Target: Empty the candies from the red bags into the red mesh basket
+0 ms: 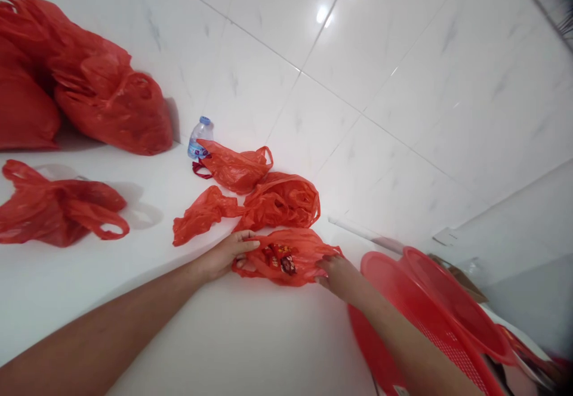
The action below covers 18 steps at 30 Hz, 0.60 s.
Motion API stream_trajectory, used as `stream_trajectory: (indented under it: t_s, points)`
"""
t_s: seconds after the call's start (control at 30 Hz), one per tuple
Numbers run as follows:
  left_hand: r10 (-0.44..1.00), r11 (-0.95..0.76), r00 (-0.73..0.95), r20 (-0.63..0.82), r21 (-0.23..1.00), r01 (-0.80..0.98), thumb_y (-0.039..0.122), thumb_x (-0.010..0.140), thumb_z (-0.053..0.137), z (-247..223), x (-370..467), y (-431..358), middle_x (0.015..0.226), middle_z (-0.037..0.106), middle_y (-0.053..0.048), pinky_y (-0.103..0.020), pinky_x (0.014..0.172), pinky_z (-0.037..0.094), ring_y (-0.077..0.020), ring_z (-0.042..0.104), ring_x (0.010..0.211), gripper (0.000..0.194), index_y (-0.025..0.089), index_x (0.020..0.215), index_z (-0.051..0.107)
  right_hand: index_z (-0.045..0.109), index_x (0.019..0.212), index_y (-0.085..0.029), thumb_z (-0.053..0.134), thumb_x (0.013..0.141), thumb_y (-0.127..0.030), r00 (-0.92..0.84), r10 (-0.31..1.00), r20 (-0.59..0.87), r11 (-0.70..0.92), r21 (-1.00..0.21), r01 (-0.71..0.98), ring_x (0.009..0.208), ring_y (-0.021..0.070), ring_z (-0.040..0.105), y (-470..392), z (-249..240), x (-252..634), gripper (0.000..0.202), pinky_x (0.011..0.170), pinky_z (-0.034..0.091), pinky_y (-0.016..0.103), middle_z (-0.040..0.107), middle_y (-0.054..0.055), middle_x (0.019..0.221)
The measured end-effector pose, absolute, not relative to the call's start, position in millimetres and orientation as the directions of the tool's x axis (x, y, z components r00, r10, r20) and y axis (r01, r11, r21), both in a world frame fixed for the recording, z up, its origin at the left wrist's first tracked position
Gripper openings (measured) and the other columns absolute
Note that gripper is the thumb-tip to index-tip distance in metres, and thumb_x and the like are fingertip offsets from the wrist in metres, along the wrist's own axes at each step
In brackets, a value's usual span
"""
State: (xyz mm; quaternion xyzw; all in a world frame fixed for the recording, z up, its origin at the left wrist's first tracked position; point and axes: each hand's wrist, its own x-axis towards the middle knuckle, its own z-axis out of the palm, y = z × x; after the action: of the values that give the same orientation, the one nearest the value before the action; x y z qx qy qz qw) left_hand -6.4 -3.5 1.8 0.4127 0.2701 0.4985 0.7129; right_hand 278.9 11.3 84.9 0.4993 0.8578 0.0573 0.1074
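A thin red plastic bag (299,241) lies on the white table, its mouth spread wide. Dark red packets with yellow print (281,259) show inside it. My left hand (228,254) pinches the bag's left edge between thumb and fingers. At the right edge, my right hand (338,274) grips the plastic, with its fingertips partly inside the folds. Just behind this bag sits a crumpled red bag (286,199), and another red bag (239,169) lies against the wall.
A small plastic bottle (200,138) with a blue cap stands by the tiled wall. Large full red bags (116,104) fill the back left, with a smaller red bag (58,208) in front. Red perforated baskets (416,300) lean at the right beside my right forearm.
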Motion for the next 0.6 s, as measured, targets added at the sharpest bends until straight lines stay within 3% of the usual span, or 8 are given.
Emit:
stream_trajectory:
  t_s: [0.1, 0.2, 0.3, 0.37, 0.5, 0.6]
  points:
    - [0.941, 0.121, 0.336, 0.05, 0.875, -0.468, 0.032, 0.075, 0.069, -1, -6, -4, 0.058, 0.054, 0.004, -0.02, 0.046, 0.032, -0.0072, 0.044, 0.046, 0.023, 0.017, 0.086, 0.055, 0.062, 0.114, -0.019, 0.059, 0.08, -0.023, -0.548, 0.833, -0.069, 0.552, 0.166, 0.818, 0.112, 0.0267, 0.054, -12, 91, 279, 0.034, 0.094, 0.043, 0.04, 0.06, 0.013, 0.118]
    - [0.94, 0.127, 0.339, 0.028, 0.895, -0.428, 0.034, 0.073, 0.071, -1, -4, -3, 0.064, 0.061, 0.001, -0.023, 0.047, 0.039, -0.0118, 0.054, 0.048, 0.038, 0.018, 0.102, 0.054, 0.058, 0.118, -0.022, 0.054, 0.084, -0.025, -0.536, 0.836, 0.118, 0.534, 0.057, 0.844, 0.113, 0.0255, 0.053, -37, 89, 279, 0.034, 0.093, 0.045, 0.04, 0.054, 0.012, 0.125]
    - [0.964, 0.073, 0.263, 0.027, 0.929, -0.362, 0.037, 0.068, 0.075, 2, -1, -6, 0.087, 0.068, -0.005, -0.028, 0.057, 0.048, -0.0185, 0.064, 0.066, 0.052, 0.019, 0.111, 0.051, 0.045, 0.13, -0.021, 0.049, 0.086, -0.026, -0.363, 0.84, 0.403, 0.433, -0.094, 0.897, 0.124, 0.0265, 0.044, -48, 73, 283, 0.044, 0.097, 0.043, 0.043, 0.043, 0.014, 0.134]
    - [0.99, 0.015, 0.136, 0.022, 0.964, -0.266, 0.039, 0.064, 0.078, 5, 1, -11, 0.106, 0.065, -0.009, -0.03, 0.068, 0.052, -0.0232, 0.065, 0.086, 0.062, 0.02, 0.116, 0.049, 0.032, 0.138, -0.019, 0.047, 0.086, -0.028, -0.178, 0.838, 0.516, 0.343, -0.245, 0.907, 0.131, 0.0274, 0.035, -43, 57, 287, 0.055, 0.102, 0.038, 0.047, 0.037, 0.015, 0.14]
    - [0.994, 0.067, -0.079, -0.069, 0.997, -0.027, 0.044, 0.057, 0.08, 10, 3, -35, 0.12, 0.057, -0.013, -0.033, 0.069, 0.053, -0.0255, 0.064, 0.093, 0.088, 0.023, 0.13, 0.037, 0.016, 0.143, -0.013, 0.048, 0.083, -0.033, 0.096, 0.878, 0.468, 0.201, -0.543, 0.815, 0.136, 0.0298, 0.028, -20, 27, 289, 0.071, 0.106, 0.033, 0.049, 0.028, 0.019, 0.146]
    - [0.986, 0.157, -0.044, -0.158, 0.987, -0.015, 0.047, 0.062, 0.076, 14, 6, -50, 0.116, 0.059, -0.012, -0.034, 0.066, 0.053, -0.0235, 0.064, 0.088, 0.083, 0.024, 0.13, 0.034, 0.018, 0.142, -0.008, 0.054, 0.076, -0.033, 0.21, 0.896, 0.392, 0.123, -0.672, 0.73, 0.136, 0.0329, 0.026, -1, 16, 292, 0.079, 0.106, 0.031, 0.049, 0.026, 0.023, 0.146]
